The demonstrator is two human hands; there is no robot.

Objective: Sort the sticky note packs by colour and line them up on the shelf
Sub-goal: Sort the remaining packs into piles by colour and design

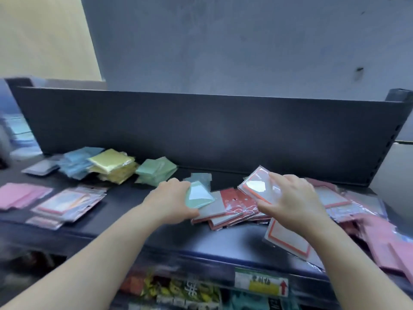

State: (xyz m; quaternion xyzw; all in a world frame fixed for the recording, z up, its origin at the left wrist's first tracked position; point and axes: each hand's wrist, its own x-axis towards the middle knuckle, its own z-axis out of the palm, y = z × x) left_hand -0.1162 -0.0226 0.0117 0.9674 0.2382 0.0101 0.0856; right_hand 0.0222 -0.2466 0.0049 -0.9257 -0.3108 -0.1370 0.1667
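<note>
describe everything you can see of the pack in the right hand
The orange-bordered pack is flat, roughly square, sealed in glossy clear wrap that catches glare, its pale face framed in orange-red. It is tilted above the red packs on the shelf. The right hand grips its right side, fingers on top, thumb at the lower edge.

The single head-worn camera looks forward and down, close over the shelf (223, 240), its back panel beyond.

Dim, bluish light; glare on the plastic packs (257, 186) at centre. Motion blur softens the left and right edges, and wide-angle distortion bends the shelf (201, 245).
</note>
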